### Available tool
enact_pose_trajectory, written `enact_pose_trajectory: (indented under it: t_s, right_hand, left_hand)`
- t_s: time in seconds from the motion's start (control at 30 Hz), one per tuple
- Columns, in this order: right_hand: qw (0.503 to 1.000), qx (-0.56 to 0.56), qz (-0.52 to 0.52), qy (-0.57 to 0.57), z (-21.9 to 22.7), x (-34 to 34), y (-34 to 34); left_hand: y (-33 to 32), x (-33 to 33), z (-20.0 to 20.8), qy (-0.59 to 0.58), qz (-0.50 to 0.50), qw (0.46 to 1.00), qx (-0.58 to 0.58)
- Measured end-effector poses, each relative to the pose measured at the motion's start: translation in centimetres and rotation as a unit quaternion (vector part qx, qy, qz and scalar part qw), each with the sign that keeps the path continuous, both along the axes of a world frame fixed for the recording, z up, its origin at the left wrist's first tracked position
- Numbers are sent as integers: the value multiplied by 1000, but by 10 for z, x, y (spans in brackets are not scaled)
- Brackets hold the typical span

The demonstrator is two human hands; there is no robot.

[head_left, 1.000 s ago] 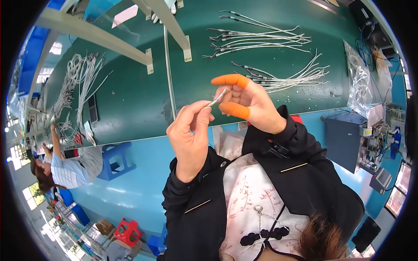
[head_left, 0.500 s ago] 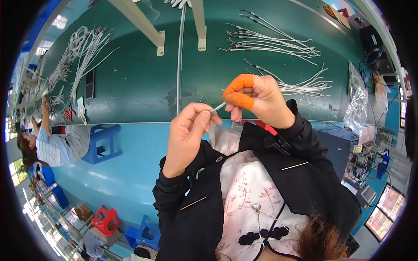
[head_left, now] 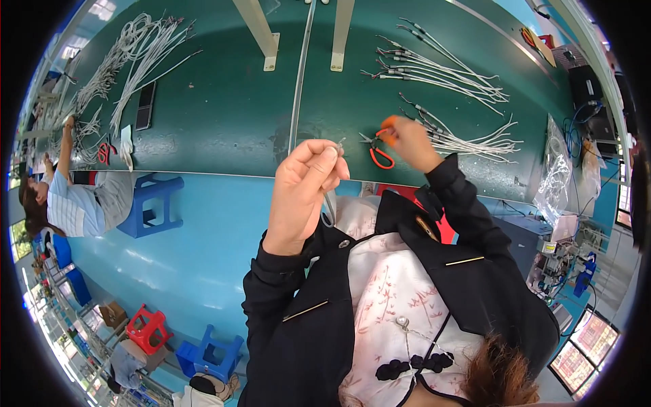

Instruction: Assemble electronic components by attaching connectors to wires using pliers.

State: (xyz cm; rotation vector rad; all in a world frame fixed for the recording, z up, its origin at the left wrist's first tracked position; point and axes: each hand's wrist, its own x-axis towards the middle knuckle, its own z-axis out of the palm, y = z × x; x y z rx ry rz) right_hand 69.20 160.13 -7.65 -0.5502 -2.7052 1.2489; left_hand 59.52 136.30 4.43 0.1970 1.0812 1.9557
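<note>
My left hand (head_left: 303, 186), bare, pinches the end of a pale cable (head_left: 329, 209) between thumb and forefinger. Small wire ends show just above the fingertips, and the cable hangs below the hand in front of my clothing. To its right, by the green table's front edge, lies a pair of red-handled scissors (head_left: 382, 159) with the blades apart. My right hand (head_left: 415, 144), with orange covers on some fingers, is over the upper handle. Its fingertips are smeared by motion, so whether they grip the handle cannot be made out.
Bundles of white cables (head_left: 468, 142) lie at the right of the green table (head_left: 224, 115); more cables (head_left: 146, 54) and a dark phone (head_left: 145, 106) lie left. Metal posts (head_left: 341, 41) rise from the far side. A person (head_left: 88, 203) works at far left, near a blue stool (head_left: 152, 203).
My right hand has left the cable and moved right, to the scissors, which now show. My left hand still holds the cable and has come slightly up and right in the picture.
</note>
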Motion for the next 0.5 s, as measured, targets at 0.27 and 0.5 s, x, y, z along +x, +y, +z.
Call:
enact_pose_trajectory:
  t_s: [0.27,0.5]
  right_hand:
    - [954,288,38,-73,-60,13,-21]
    - [931,353,72,-55,-72,12,-14]
  left_hand:
    - [1,-7,-3,-76,0,997,32]
    - [5,-8,-1,-92,11,994,66]
